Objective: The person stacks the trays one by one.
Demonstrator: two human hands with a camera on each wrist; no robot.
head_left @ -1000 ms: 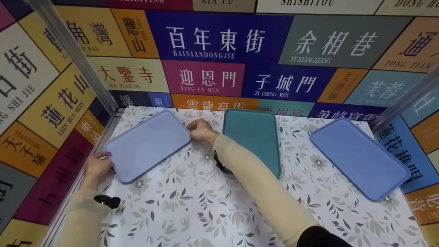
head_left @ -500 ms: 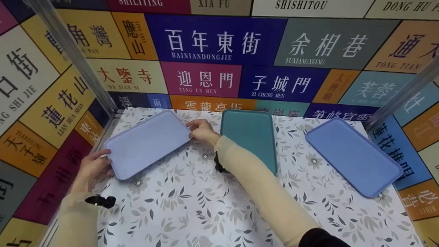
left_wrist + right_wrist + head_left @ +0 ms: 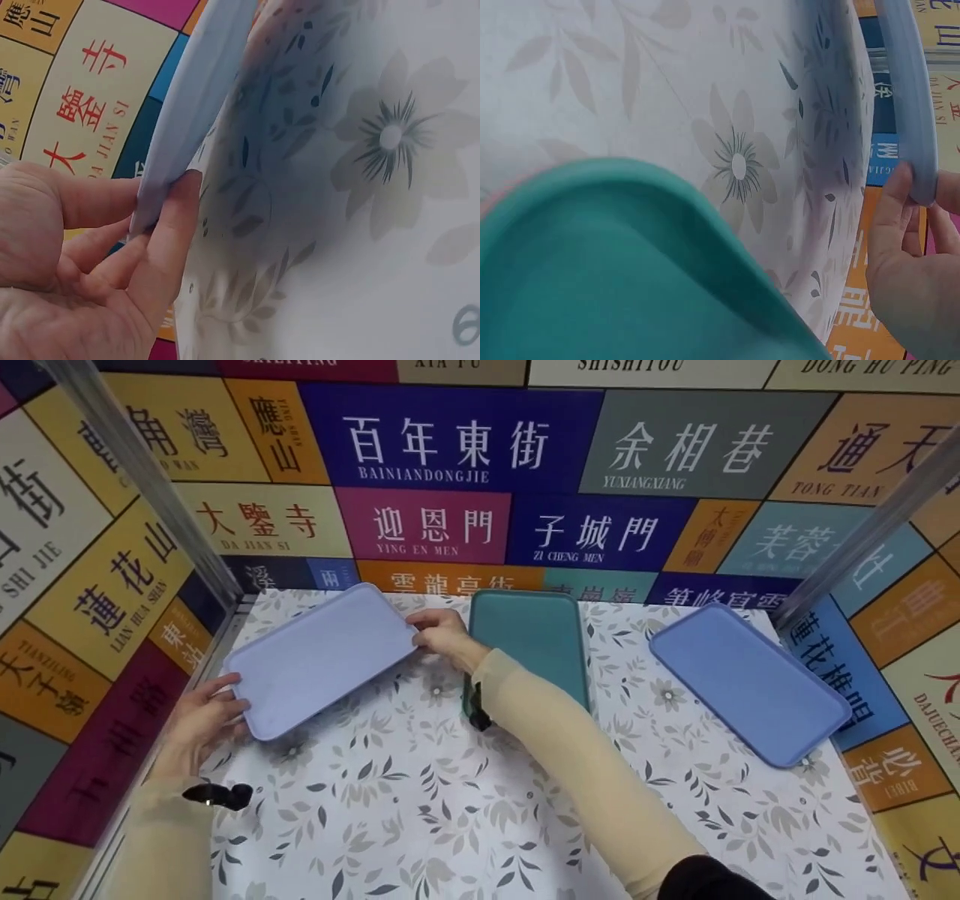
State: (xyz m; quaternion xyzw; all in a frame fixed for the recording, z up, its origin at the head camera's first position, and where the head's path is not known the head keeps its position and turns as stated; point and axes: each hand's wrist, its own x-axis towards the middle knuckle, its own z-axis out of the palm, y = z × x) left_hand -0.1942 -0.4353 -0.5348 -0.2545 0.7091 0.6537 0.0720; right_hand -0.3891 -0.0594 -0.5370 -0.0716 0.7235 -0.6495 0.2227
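Observation:
A pale lavender-blue tray (image 3: 322,656) is held between both hands at the left of the table, raised above the cloth with a shadow beneath it. My left hand (image 3: 202,720) pinches its left end; in the left wrist view the thumb and fingers (image 3: 176,232) lie on opposite faces of the tray edge (image 3: 187,112). At the tray's right end my right hand (image 3: 446,636) pinches the corner, and the right wrist view shows fingers (image 3: 891,217) and thumb on either side of the rim (image 3: 915,97).
A green tray (image 3: 529,637) lies just right of the held tray, partly under my right forearm. Farther right a blue tray (image 3: 750,682) lies at an angle. A leaf-patterned cloth (image 3: 390,825) covers the table. Walls with printed signs (image 3: 465,442) stand behind and on both sides.
The lavender-blue tray has come up off the cloth, its near edge lifting, with both hands still holding its ends. The head view has shifted slightly; the other trays stay in place.

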